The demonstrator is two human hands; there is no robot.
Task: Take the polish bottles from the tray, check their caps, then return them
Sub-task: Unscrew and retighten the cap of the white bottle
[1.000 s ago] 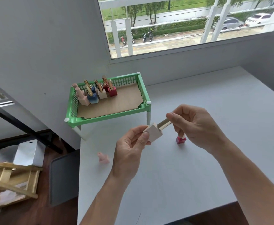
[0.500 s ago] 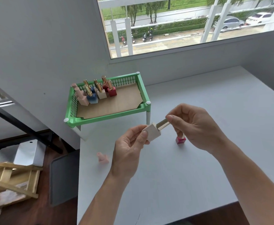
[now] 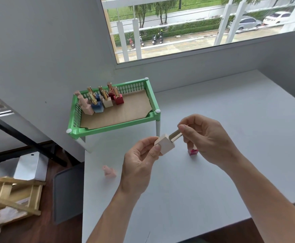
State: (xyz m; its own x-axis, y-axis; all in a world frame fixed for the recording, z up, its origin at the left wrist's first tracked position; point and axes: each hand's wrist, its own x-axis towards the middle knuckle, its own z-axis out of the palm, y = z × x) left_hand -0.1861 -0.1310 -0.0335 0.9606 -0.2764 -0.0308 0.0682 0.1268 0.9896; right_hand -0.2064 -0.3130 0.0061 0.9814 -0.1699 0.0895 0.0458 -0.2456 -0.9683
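Observation:
A beige square polish bottle (image 3: pixel 166 145) is held tilted above the white table. My left hand (image 3: pixel 141 160) grips its body, and my right hand (image 3: pixel 206 139) pinches its gold cap (image 3: pixel 175 135). The green tray (image 3: pixel 153 100) stands on white legs at the back left, with several polish bottles (image 3: pixel 101 100) clustered in its far left corner. A pale pink bottle (image 3: pixel 109 171) lies on the table left of my left hand. A red bottle (image 3: pixel 193 151) stands on the table, partly hidden behind my right hand.
The white table (image 3: pixel 230 111) meets the wall under a window. Its left edge drops to a dark floor with a grey bin (image 3: pixel 68 193), a wooden frame (image 3: pixel 10 195) and a silver box (image 3: pixel 22 167).
Both hands and the beige bottle stay nearly in place; my right fingers have shifted slightly on the gold cap.

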